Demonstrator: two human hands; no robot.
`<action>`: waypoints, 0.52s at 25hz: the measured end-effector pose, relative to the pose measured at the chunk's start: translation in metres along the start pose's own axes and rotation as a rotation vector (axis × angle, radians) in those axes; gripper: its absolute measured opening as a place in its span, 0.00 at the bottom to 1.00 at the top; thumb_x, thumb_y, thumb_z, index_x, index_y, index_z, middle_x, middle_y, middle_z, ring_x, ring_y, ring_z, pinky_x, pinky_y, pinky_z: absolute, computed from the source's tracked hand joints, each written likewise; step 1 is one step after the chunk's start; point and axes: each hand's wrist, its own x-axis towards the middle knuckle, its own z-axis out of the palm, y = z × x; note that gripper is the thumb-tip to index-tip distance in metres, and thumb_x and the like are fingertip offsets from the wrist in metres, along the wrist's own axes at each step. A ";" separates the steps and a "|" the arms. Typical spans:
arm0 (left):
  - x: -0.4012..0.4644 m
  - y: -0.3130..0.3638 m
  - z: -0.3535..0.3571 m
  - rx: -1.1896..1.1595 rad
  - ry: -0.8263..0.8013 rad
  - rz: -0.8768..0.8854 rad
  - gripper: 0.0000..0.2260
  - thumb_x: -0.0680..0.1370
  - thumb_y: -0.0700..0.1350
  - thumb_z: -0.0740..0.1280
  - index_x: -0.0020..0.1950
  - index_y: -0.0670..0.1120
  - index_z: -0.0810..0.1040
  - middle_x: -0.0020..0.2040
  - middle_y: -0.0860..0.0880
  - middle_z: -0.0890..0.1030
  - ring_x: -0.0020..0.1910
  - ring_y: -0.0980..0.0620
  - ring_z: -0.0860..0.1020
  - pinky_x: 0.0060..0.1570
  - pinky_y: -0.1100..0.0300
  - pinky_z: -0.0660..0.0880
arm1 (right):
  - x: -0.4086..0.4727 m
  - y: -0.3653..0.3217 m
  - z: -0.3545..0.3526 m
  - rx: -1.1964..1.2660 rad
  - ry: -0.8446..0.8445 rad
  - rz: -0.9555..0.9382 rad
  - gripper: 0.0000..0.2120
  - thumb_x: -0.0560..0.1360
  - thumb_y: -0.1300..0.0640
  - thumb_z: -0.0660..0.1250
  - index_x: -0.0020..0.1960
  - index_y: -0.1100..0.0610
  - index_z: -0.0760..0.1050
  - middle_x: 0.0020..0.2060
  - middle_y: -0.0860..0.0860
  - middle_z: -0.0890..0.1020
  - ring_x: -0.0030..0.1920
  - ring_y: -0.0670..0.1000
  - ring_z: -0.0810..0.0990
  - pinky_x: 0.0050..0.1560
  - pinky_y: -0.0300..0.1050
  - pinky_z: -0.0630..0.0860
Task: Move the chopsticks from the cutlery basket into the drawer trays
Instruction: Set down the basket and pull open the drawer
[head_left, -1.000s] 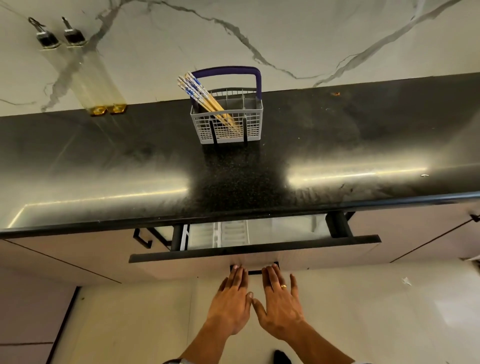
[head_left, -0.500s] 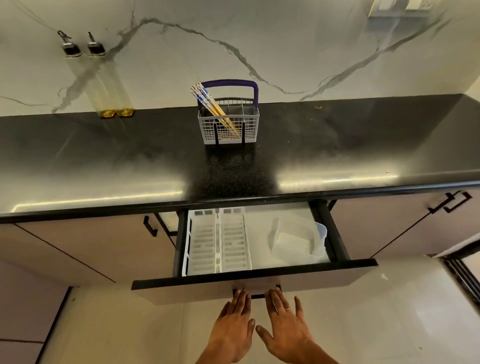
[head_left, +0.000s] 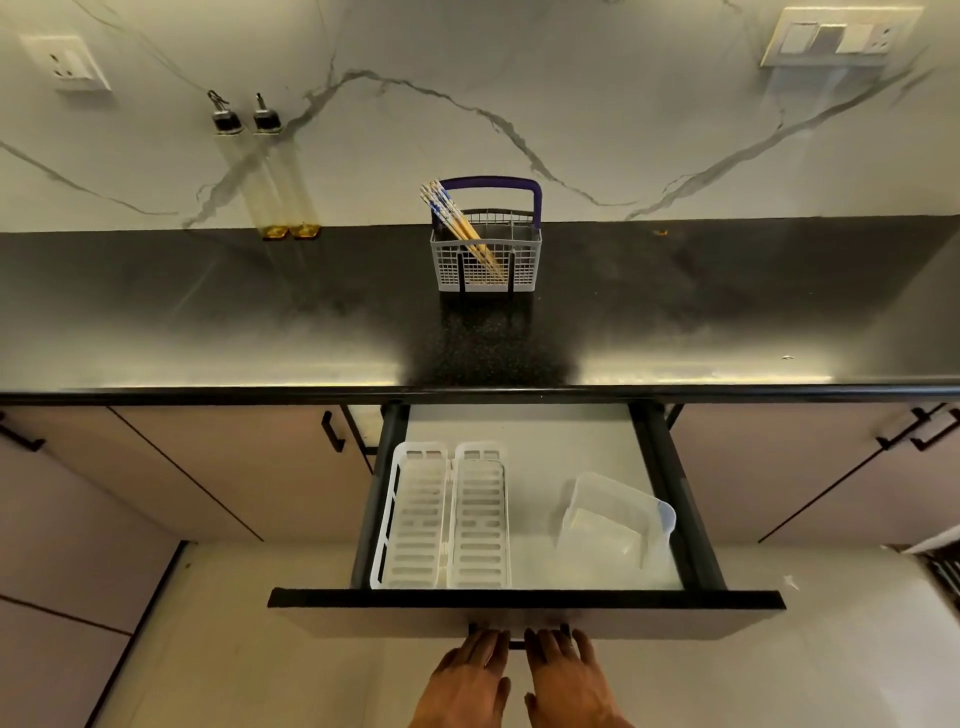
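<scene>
A grey cutlery basket (head_left: 522, 260) with a purple handle stands on the black countertop near the wall. Several chopsticks (head_left: 457, 226) with blue-patterned tops lean to the left inside it. Below the counter the drawer (head_left: 524, 600) is pulled far out. Two white slotted trays (head_left: 444, 519) lie side by side in its left half. My left hand (head_left: 467, 675) and my right hand (head_left: 566, 675) both have their fingertips hooked on the black drawer handle (head_left: 517, 644) at the front.
A clear plastic container (head_left: 618, 522) lies in the drawer's right half. Two oil bottles (head_left: 275, 176) stand against the marble wall at the back left. Cabinet doors with black handles flank the drawer. Wall sockets sit at the top corners.
Both hands have pulled the drawer out towards me, from barely open to wide open, uncovering the trays and the container. The basket has not moved.
</scene>
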 end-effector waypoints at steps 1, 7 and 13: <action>0.002 0.001 0.001 -0.015 -0.082 -0.029 0.26 0.81 0.54 0.54 0.79 0.51 0.56 0.79 0.53 0.57 0.78 0.51 0.54 0.73 0.52 0.60 | -0.002 -0.003 0.001 0.016 -0.002 0.004 0.34 0.79 0.49 0.61 0.80 0.55 0.51 0.79 0.55 0.57 0.79 0.57 0.54 0.77 0.58 0.46; 0.008 0.009 0.000 0.046 -0.202 -0.078 0.21 0.77 0.37 0.61 0.69 0.51 0.70 0.69 0.48 0.72 0.66 0.44 0.72 0.64 0.50 0.71 | -0.015 0.002 0.007 0.038 0.045 -0.036 0.28 0.75 0.70 0.61 0.74 0.57 0.65 0.74 0.57 0.64 0.75 0.58 0.62 0.73 0.55 0.62; 0.005 0.009 0.012 0.089 -0.251 -0.079 0.20 0.76 0.36 0.61 0.67 0.49 0.73 0.66 0.46 0.76 0.64 0.43 0.74 0.63 0.48 0.73 | -0.019 -0.004 0.023 0.046 0.085 -0.007 0.20 0.80 0.63 0.53 0.70 0.58 0.69 0.71 0.58 0.69 0.71 0.58 0.68 0.71 0.54 0.65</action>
